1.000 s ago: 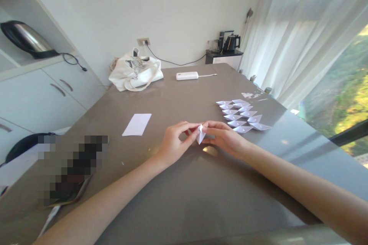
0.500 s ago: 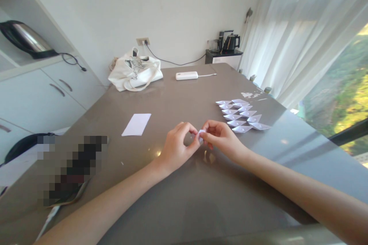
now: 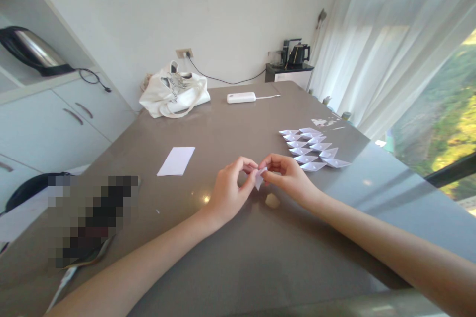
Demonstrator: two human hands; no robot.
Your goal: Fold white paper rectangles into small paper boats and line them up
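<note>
A small folded piece of white paper (image 3: 260, 180) is held just above the table, pinched from both sides. My left hand (image 3: 232, 188) grips its left side between thumb and fingertips. On the other side, my right hand (image 3: 288, 178) has its thumb and curled fingers closed on the paper. Fingertips cover part of the paper, so its exact folds are hard to make out. Several folded white paper boats (image 3: 307, 160) stand in two rows beyond my right hand. Left of my hands lies a stack of white paper sheets (image 3: 176, 161).
A white handbag (image 3: 174, 94) and a white power bank (image 3: 241, 97) with a short cable lie at the table's far side. Paper scraps (image 3: 325, 122) lie near the right edge. A blurred-out dark device (image 3: 96, 223) with a white cable sits at left.
The folded paper has turned in my fingers and now shows a larger, pointed part hanging below them. Both hands have shifted only slightly.
</note>
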